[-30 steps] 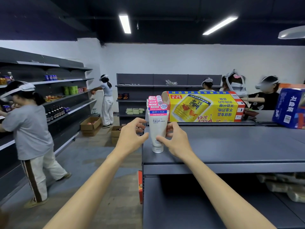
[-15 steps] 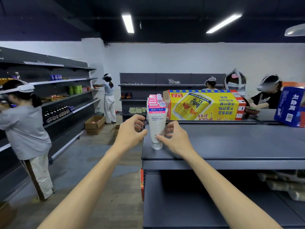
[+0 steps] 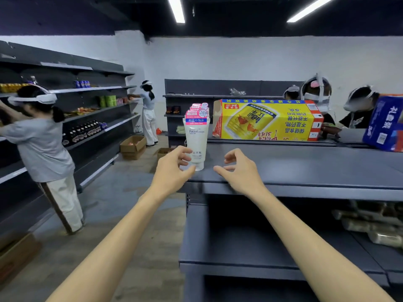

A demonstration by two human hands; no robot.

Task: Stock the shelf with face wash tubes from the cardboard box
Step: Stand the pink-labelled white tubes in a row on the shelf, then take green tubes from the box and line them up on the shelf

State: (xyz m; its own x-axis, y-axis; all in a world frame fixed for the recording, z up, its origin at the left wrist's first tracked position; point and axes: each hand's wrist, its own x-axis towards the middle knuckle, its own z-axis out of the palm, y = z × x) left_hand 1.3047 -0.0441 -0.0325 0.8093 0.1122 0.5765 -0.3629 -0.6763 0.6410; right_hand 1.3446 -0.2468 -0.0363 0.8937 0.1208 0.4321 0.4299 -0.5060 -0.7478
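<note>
A white face wash tube [image 3: 197,140] with a blue and pink top stands cap-down at the left end of the grey top shelf [image 3: 305,168]. Several more tubes [image 3: 199,110] stand in a row right behind it. My left hand [image 3: 174,168] holds the front tube's lower end, thumb by the cap and fingers curled against its left side. My right hand [image 3: 237,168] hovers just right of the tube, apart from it, with loosely curled fingers that hold nothing. It is above the shelf's front edge.
A yellow drink carton [image 3: 266,120] and a blue carton [image 3: 386,125] lie further back on the top shelf. Cardboard boxes [image 3: 133,146] sit on the aisle floor. A person [image 3: 41,149] works at the left shelving; others stand behind. Packets [image 3: 370,225] lie on the lower shelf.
My right hand has let go of the front tube and moved right, away from it. My left hand stays at the tube's base. The view has moved closer to the shelf.
</note>
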